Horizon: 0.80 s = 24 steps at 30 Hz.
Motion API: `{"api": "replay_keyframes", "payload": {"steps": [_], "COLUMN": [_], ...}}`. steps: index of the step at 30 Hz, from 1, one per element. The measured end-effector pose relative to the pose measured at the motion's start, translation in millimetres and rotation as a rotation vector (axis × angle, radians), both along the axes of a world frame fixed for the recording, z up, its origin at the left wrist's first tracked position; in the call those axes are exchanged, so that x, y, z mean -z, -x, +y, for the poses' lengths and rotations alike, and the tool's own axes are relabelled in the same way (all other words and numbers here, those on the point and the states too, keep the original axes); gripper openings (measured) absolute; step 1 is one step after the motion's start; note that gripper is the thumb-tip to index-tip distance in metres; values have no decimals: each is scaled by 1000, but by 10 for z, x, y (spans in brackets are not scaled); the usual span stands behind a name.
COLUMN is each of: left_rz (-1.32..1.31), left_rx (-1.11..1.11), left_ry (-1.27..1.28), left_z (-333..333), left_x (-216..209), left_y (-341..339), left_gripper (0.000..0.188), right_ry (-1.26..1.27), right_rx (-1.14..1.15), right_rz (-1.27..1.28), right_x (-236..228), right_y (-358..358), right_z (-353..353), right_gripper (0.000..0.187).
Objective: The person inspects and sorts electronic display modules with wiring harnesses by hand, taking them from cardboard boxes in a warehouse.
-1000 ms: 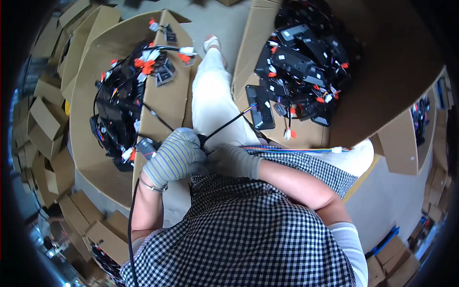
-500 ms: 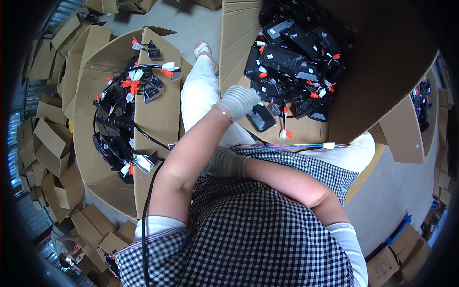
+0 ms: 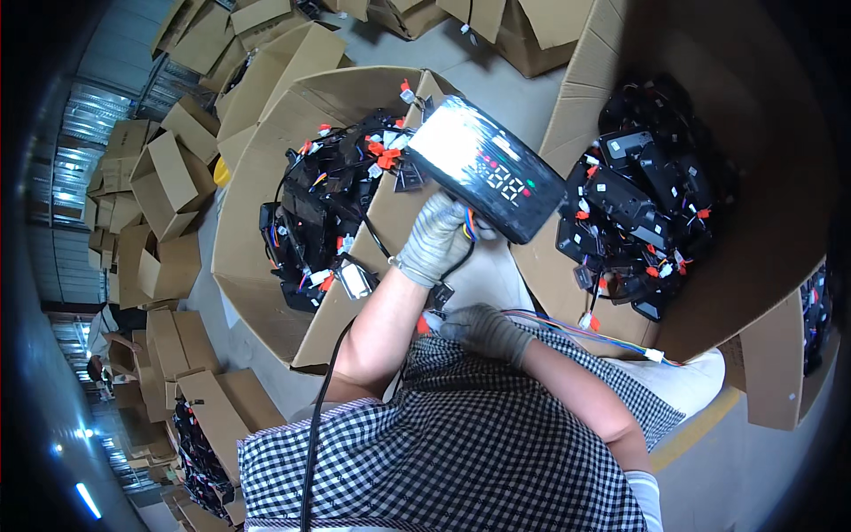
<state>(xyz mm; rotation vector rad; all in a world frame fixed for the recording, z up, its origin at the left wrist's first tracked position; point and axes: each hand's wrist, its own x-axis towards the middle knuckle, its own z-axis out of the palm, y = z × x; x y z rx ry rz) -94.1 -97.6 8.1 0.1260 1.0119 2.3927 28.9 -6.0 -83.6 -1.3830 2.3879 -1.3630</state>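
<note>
Raised in front of me is a black display panel [image 3: 523, 199] with lit coloured symbols and a bright reflection across its face. My left hand [image 3: 432, 239], in a striped grey glove, is closed around its lower edge and coloured wires. A black cable drops from the panel toward my lap. Low at my lap, my gloved right hand [image 3: 487, 332] has its fingers pinched together beside a small red and white connector [image 3: 429, 323]; whether they grip it I cannot make out. A multicoloured wire bundle [image 3: 585, 335] with a white plug [image 3: 654, 355] runs across my lap to the right.
An open carton [image 3: 253, 213] at left holds black panels and wires with red and white connectors. Right of me, a bigger carton [image 3: 563, 133] contains a pile of similar black panels [image 3: 631, 199]. Cartons [image 3: 168, 168] crowd the left side. A black cable [image 3: 315, 434] hangs past my left arm.
My left hand has come back from the right carton and now holds up a lit display panel. My right hand has come further into view at my lap. The head view has shifted left.
</note>
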Motion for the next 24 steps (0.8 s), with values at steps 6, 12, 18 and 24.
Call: {"api": "replay_keyframes", "payload": {"steps": [6,12,18,24], "left_rz": [156,235,245,189], "left_rx": [-157,-192,-109,-825], "left_ry": [33,182,-216,124], "left_z": [-248,-348,-793,-2018], "left_x": [-179,-362,-192,-315], "left_y": [152,82,356,773], "left_gripper": [54,55,24,34], "right_ry": [26,83,-105,-123], "right_rx": [41,52,47,286], "right_rz": [4,-242,-207,-217], "right_x": [-15,-26,-179,-460], "right_y": [15,-12,-126,-828], "right_z": [146,177,409,1110], "right_gripper": [16,15,19,19]}}
